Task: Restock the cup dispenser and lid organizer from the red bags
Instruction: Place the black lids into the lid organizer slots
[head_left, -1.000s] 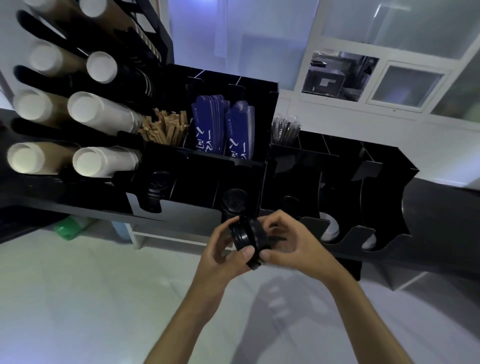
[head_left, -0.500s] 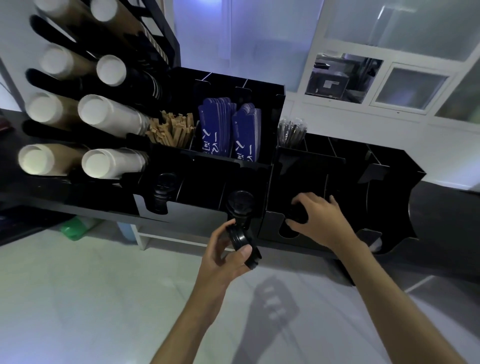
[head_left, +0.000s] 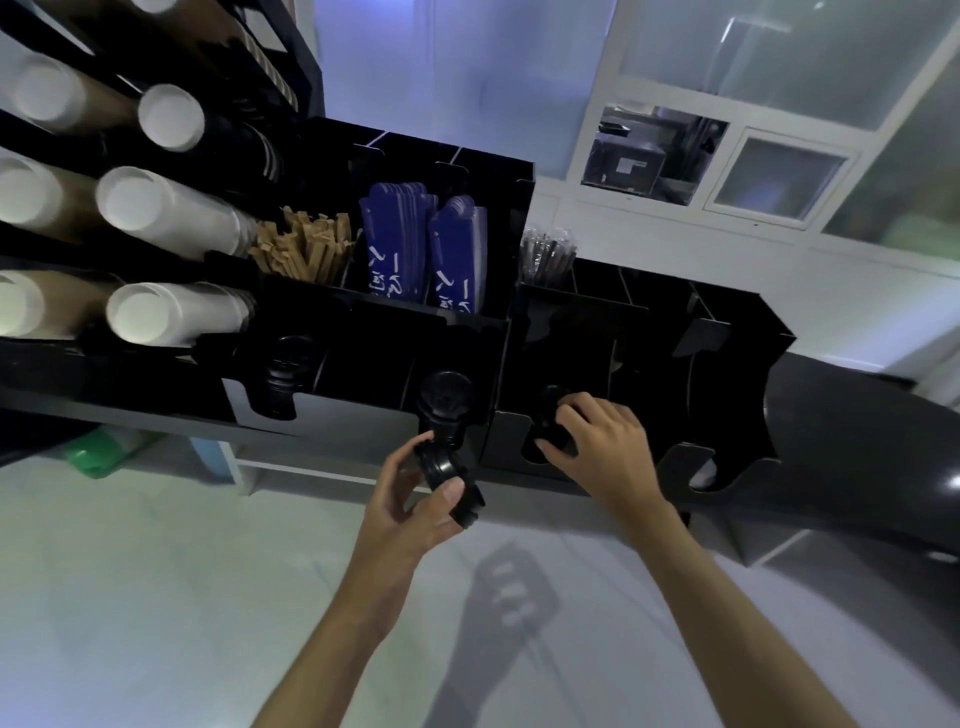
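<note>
black organizer (head_left: 644, 332); lids (head_left: 449, 480) in left hand (head_left: 410, 506)

I see a black lid organizer (head_left: 644, 332) with black lids (head_left: 447, 478), dark enough that I can't quite separate lid from wall in the right compartment. At the far left, the black cup dispenser (head_left: 291, 62) holds white cups (head_left: 156, 312) and brown-sided stacks (head_left: 57, 104) with white bottoms. Beside them are tan wooden stirrers (head_left: 306, 249), deep blue sleeves (head_left: 415, 249) with white lettering, and a pale grey-white floor (head_left: 130, 597) with a green bag (head_left: 104, 457) at near left.
</note>
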